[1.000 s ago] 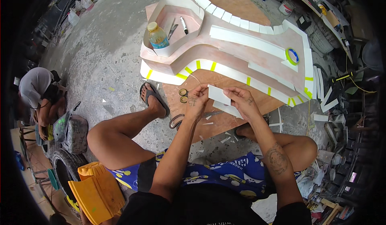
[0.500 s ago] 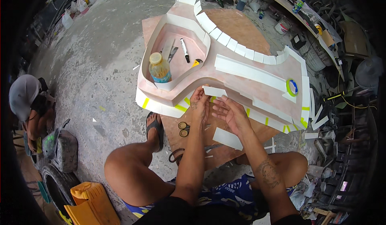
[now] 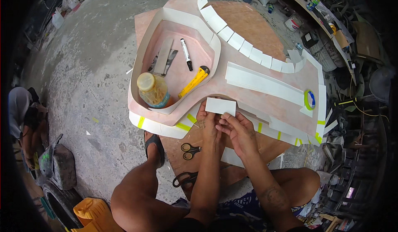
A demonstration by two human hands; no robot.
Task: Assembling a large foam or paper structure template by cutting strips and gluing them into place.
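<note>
A small white card rectangle (image 3: 220, 106) is held up in front of the near edge of a large pinkish moulded panel (image 3: 232, 87). My left hand (image 3: 210, 122) is closed on the card's left part, thumb at its lower edge. My right hand (image 3: 238, 131) pinches its lower right corner. White card tabs (image 3: 235, 41) line the panel's curved far edge, and yellow tape strips mark its near border. In the panel's recess lie a marker (image 3: 186, 54), a yellow utility knife (image 3: 194, 82), flat grey strips (image 3: 164, 56) and a capped plastic bottle (image 3: 154, 90).
A tape roll (image 3: 309, 100) rests on the panel's right end. Scissors (image 3: 190, 151) and a second black-handled pair (image 3: 185, 179) lie on the brown board by my forearms. Another white sheet (image 3: 232, 157) is partly behind my right forearm. A person (image 3: 25, 112) crouches at far left.
The card has turned to face me more squarely, with both hands still on it. My view has shifted, and the whole yellow knife now shows in the recess.
</note>
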